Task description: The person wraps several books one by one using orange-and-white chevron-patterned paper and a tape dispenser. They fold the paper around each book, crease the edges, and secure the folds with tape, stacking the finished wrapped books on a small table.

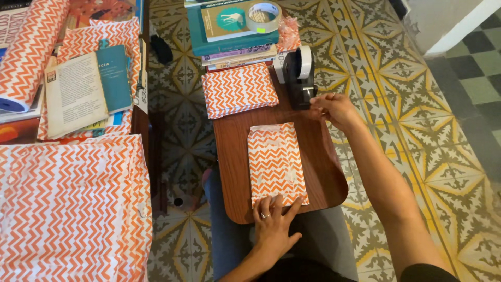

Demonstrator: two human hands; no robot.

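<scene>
Patterned yellow-green tile floor (396, 94) — small brown wooden desk (326, 177).

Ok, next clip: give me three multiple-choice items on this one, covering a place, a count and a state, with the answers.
1. Where is the tape dispenser?
A. on the floor
B. at the far right of the small wooden table
C. on the stack of books

2. How many wrapped parcels lie on that table?
A. two
B. four
C. none

3. What is the left hand doing?
A. lifting a book
B. hanging off the table
C. pressing flat on the near parcel

Answers: 1 B, the black dispenser stands on the table's far right, where the right hand touches it. 2 A, the near parcel and a second parcel behind it, both in orange zigzag paper. 3 C, its fingers are spread on the parcel's near edge.
</scene>
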